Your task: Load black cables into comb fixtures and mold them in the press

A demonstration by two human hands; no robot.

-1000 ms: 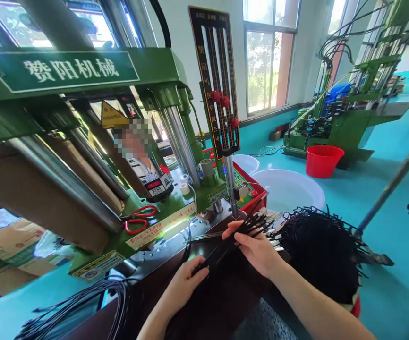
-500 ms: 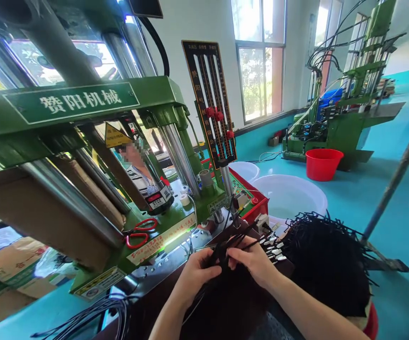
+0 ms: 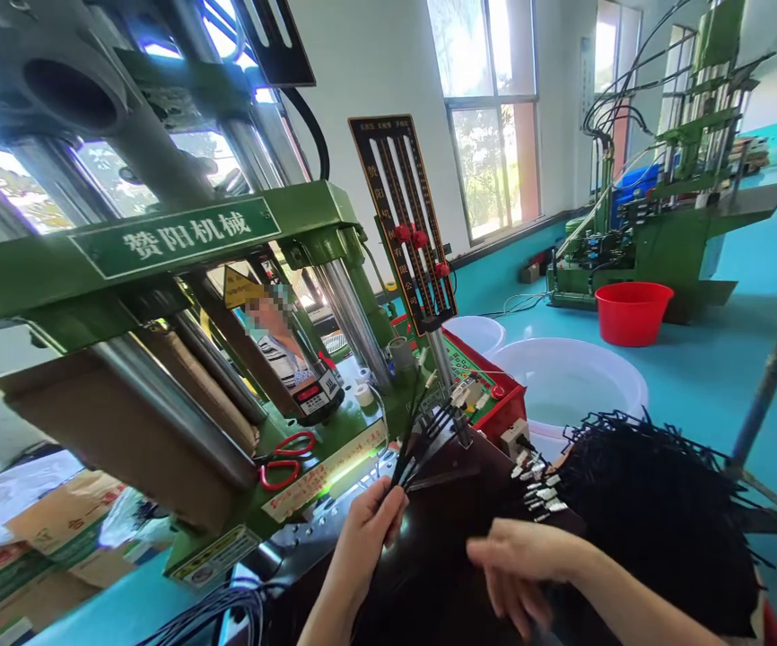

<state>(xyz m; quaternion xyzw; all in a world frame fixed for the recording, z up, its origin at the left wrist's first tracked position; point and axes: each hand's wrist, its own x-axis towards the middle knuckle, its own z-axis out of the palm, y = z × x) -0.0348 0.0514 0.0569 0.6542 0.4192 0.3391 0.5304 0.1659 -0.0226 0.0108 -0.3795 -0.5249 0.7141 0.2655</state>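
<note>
My left hand (image 3: 370,529) is closed around a bundle of thin black cables (image 3: 410,449), whose ends fan out upward and carry small pale connectors. Above the dark tabletop (image 3: 439,552), my right hand (image 3: 527,561) is apart from the bundle, its fingers loose, slightly spread and a little blurred. Nothing shows in it. Just beyond that hand lies a row of white and metal connector ends (image 3: 537,484). They sit beside a large heap of black plastic pieces or cables (image 3: 650,520); which of these I cannot tell.
A green press (image 3: 321,211) stands at left, with red-handled scissors (image 3: 287,459) on its bed. Behind it is a person (image 3: 281,345). Coiled black cables (image 3: 220,615) lie lower left. A red control box (image 3: 489,372), a white tub (image 3: 570,381) and a red bucket (image 3: 634,314) stand beyond.
My right hand has left the cables and moved right and down. My left hand keeps the bundle, whose ends now point up and spread. The view has shifted slightly.
</note>
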